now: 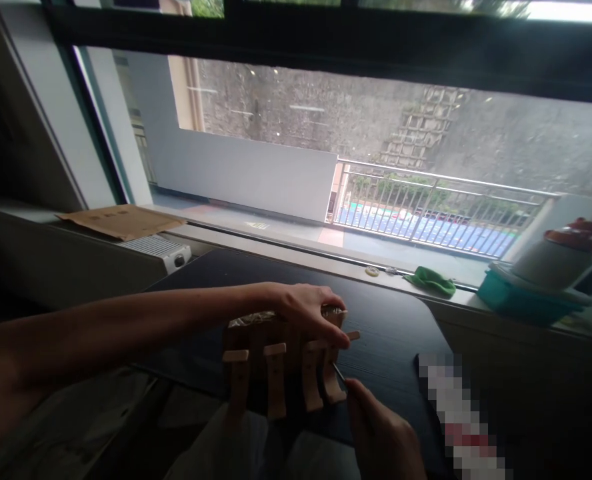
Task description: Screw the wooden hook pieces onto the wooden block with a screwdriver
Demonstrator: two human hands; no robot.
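A brown block (290, 343) with shiny wrapping on top stands on the dark table. Along its front is a row of curved wooden pieces (276, 380), some with small dark holes or screw heads. My left hand (309, 307) reaches over the block's right end and grips it, thumb in front near the top of the rightmost wooden piece (332, 383). From below, my right hand (386, 433) closes around a screwdriver (339, 375), whose thin shaft points up and left. Its tip meets the front of that rightmost piece. The handle is hidden in my fingers.
The black table (391, 320) ends at a window sill. On the sill are a green cloth (431, 281), a roll of tape (372, 271) and a teal container (521, 293). A brown envelope (126, 221) and a white ridged box (159, 252) are at the left.
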